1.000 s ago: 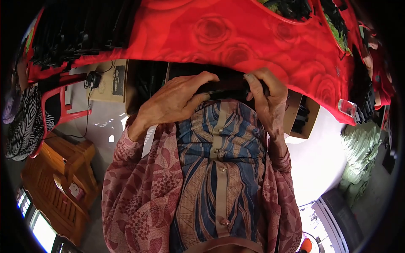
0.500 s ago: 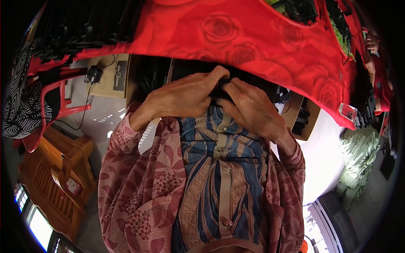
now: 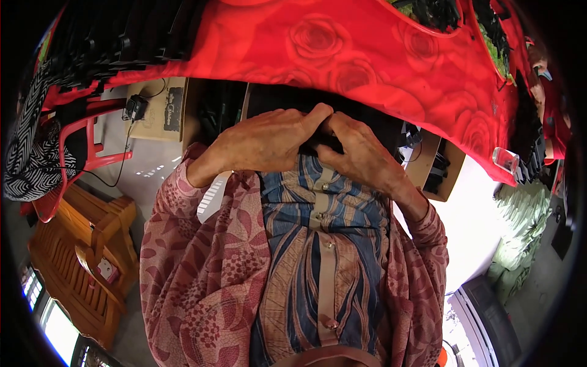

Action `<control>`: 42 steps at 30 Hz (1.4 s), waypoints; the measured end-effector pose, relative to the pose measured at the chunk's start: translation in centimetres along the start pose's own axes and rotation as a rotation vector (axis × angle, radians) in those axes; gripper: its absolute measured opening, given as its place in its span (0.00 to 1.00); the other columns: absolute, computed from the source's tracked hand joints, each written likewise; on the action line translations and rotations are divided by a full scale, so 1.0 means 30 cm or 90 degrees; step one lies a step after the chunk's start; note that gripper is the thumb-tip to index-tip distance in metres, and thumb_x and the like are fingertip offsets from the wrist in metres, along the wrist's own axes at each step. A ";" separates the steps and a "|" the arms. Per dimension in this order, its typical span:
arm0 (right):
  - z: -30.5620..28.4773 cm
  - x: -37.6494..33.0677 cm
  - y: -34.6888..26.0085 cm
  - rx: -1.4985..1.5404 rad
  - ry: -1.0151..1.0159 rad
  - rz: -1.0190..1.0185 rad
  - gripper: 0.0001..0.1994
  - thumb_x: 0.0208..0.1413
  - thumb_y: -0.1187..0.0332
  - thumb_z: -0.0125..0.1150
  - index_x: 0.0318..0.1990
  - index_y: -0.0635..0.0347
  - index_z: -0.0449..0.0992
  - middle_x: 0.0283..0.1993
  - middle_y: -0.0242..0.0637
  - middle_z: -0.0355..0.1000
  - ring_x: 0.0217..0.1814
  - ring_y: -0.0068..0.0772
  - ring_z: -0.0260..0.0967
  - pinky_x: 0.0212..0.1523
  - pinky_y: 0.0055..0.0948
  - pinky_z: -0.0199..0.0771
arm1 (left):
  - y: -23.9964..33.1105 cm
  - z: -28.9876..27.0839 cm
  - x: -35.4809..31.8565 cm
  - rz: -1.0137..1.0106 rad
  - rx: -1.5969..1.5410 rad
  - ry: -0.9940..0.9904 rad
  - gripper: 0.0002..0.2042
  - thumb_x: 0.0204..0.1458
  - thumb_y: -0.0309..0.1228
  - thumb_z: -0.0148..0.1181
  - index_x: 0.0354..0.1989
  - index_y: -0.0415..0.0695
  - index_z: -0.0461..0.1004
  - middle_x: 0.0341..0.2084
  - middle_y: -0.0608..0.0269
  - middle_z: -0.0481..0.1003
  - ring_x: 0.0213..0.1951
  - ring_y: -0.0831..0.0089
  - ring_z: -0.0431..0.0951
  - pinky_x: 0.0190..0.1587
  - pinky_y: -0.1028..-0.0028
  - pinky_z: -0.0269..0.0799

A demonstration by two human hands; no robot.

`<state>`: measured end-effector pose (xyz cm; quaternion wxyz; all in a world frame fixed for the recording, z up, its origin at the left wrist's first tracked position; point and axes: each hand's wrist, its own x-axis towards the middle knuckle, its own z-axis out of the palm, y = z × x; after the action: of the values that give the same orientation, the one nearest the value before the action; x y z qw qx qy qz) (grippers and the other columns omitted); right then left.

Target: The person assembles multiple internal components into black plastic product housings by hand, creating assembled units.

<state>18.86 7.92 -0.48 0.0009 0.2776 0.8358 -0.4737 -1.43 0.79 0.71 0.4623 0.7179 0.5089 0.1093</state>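
- The left hand (image 3: 269, 137) and right hand (image 3: 361, 153) meet fingertip to fingertip, both closed on a small dark item (image 3: 321, 144) pinched between them; what it is cannot be told, since the fingers hide most of it.
- The item sits right at the thumbs, above the blue striped shirt (image 3: 318, 244) and just under the edge of the red cloth (image 3: 342, 67) over the counter.
- Judging by the grip, the step is a two-handed fitting or pressing of the item; the next move would call for steady thumb pressure with the piece kept aligned.
- Past the left hand stand a red chair (image 3: 73, 147) and a cardboard box (image 3: 162, 110); beyond the right hand, another box (image 3: 437, 171).
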 end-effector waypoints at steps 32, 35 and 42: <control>-0.120 -0.021 -0.023 0.053 0.322 -0.056 0.10 0.58 0.69 0.63 0.30 0.68 0.74 0.21 0.42 0.67 0.20 0.31 0.62 0.22 0.31 0.61 | 0.007 0.018 0.002 -0.145 -0.219 0.090 0.15 0.59 0.35 0.55 0.47 0.37 0.69 0.27 0.50 0.72 0.31 0.64 0.74 0.35 0.64 0.67; -0.115 -0.027 -0.047 0.065 0.325 -0.037 0.09 0.57 0.70 0.64 0.30 0.67 0.75 0.22 0.43 0.68 0.20 0.35 0.65 0.21 0.33 0.63 | -0.032 0.043 0.008 -0.093 -0.296 0.106 0.14 0.57 0.34 0.57 0.45 0.36 0.70 0.27 0.49 0.74 0.28 0.67 0.73 0.32 0.66 0.68; -0.077 -0.027 -0.019 0.056 0.338 -0.055 0.09 0.57 0.70 0.64 0.30 0.67 0.75 0.23 0.46 0.69 0.22 0.44 0.71 0.22 0.37 0.65 | -0.028 0.079 0.023 0.073 -0.243 0.161 0.14 0.57 0.22 0.52 0.52 0.36 0.64 0.32 0.43 0.74 0.32 0.55 0.78 0.35 0.64 0.71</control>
<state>19.88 9.16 1.47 -0.2510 0.3558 0.7963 -0.4199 -0.16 0.09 -1.47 0.5151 0.6256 0.4916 0.3187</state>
